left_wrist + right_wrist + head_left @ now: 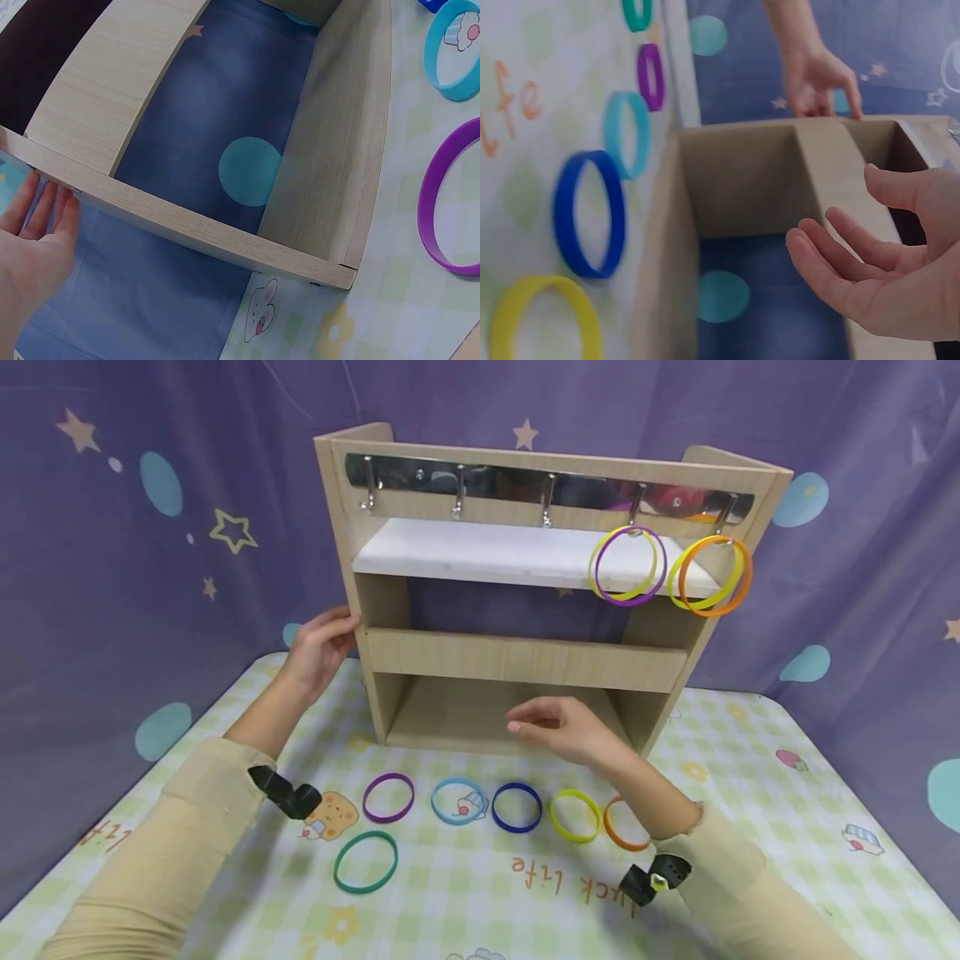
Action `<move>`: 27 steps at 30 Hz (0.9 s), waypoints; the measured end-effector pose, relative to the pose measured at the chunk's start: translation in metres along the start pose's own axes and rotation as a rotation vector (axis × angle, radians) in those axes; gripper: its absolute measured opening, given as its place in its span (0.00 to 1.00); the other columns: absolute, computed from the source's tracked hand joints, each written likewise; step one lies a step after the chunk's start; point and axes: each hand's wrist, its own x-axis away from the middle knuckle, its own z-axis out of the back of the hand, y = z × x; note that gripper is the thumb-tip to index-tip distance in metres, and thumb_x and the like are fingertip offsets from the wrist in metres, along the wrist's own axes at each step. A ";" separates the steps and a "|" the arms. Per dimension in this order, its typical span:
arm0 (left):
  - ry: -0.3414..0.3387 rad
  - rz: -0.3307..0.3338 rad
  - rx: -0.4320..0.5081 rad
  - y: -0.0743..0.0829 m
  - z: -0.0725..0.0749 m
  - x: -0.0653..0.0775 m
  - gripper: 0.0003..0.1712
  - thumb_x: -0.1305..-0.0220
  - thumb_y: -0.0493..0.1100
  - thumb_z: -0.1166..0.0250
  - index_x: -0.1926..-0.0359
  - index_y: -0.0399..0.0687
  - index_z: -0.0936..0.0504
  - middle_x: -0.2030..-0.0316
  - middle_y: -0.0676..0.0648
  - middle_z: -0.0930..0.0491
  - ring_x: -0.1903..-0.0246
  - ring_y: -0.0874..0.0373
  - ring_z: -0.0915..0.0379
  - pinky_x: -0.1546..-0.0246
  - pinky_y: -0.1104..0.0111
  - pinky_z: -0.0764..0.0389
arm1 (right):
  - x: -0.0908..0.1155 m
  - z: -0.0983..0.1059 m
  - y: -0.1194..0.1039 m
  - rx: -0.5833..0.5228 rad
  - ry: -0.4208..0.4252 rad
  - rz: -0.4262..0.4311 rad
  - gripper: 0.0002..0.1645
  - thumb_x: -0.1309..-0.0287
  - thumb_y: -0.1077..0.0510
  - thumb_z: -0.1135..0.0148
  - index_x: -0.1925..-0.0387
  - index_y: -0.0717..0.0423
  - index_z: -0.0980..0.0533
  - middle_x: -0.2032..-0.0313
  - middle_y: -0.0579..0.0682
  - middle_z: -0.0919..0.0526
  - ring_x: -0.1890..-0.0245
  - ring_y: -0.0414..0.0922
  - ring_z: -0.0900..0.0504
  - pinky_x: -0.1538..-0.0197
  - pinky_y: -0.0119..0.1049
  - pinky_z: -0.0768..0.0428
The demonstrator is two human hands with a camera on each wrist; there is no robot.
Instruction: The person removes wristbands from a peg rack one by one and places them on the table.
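Note:
My left hand rests its fingertips against the left side panel of a light wooden shelf unit; the left wrist view shows those fingers extended along the panel's outer face. Holding nothing, my right hand hovers in front of the unit's lower compartment, with its fingers gently bent and thumb apart in the right wrist view. On the cloth below lie purple, light blue, dark blue, yellow, orange and green wristbands. The right forearm partly hides the orange one.
A metal hook rail spans the unit's top front. From its two rightmost hooks hang a yellow and purple wristband pair and a yellow and orange pair. The checked tablecloth meets a purple curtain behind.

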 end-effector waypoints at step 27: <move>0.015 0.029 -0.001 0.003 0.000 0.000 0.12 0.31 0.34 0.48 0.62 0.49 0.18 0.64 0.54 0.18 0.62 0.64 0.22 0.52 0.77 0.24 | 0.032 0.084 -0.026 -0.691 0.359 0.272 0.18 0.39 0.60 0.38 0.51 0.63 0.31 0.63 0.46 0.14 0.61 0.39 0.13 0.53 0.29 0.17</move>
